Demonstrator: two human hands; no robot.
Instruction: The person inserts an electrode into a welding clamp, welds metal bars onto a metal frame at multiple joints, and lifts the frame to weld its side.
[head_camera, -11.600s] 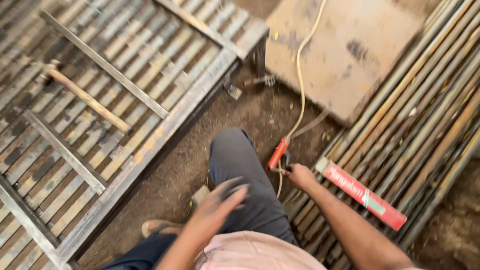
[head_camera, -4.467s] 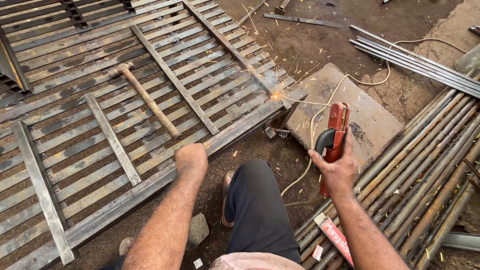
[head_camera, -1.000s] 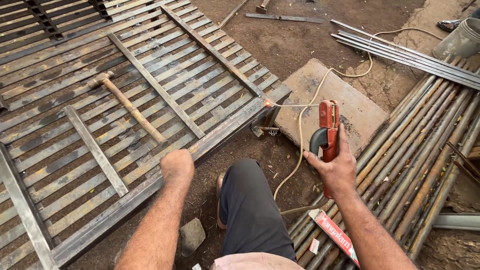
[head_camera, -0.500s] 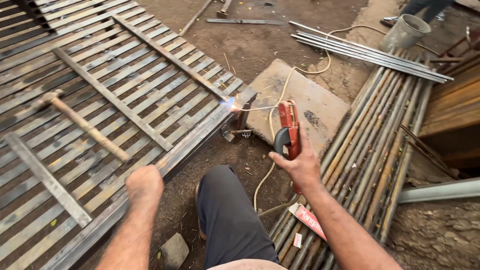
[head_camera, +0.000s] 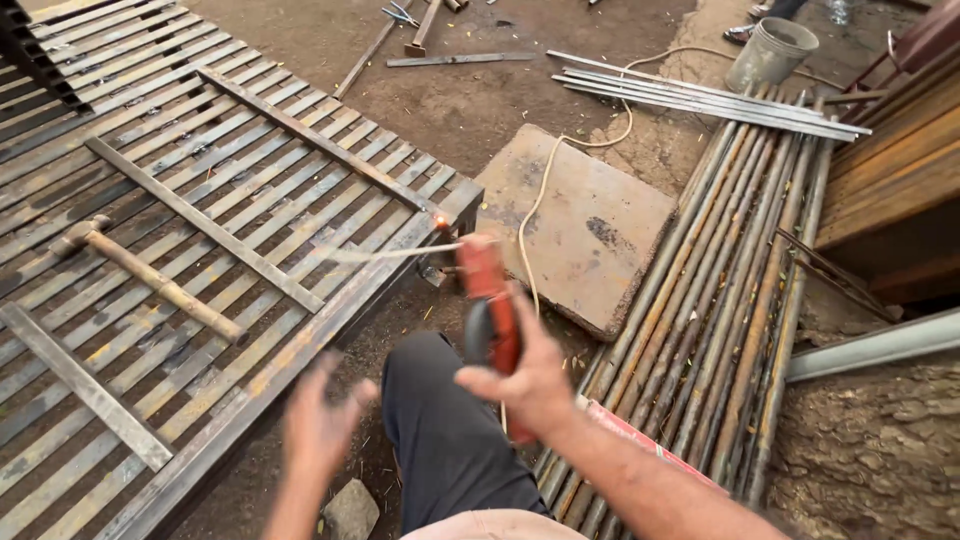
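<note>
Red electrode holder (head_camera: 490, 315), a plastic-bodied clamp with a thin welding rod (head_camera: 400, 251) poking out to the left, sits upright in the right hand (head_camera: 525, 380), whose fingers wrap fully round its handle. The rod's far tip glows orange right at the corner of the steel gate (head_camera: 250, 230), a flat grid of rusty, scuffed slats braced by angled cross bars and lying on the dirt. A pale cable (head_camera: 545, 195) snakes from the holder across a worn, stained square slab (head_camera: 590, 240). On the slats rests a hammer (head_camera: 150, 280) with a wooden handle and dull metal head. To the right lies a bundle of long round rusty pipes (head_camera: 720, 300), with a grey bucket (head_camera: 770, 52) beyond them.

The left hand (head_camera: 315, 430) is motion-blurred, fingers spread loosely, gripping nothing, hovering above the gate's near edge. Half a second earlier it was a closed fist resting lower; now it has lifted and opened, and the holder has tipped closer to the gate corner.
</note>
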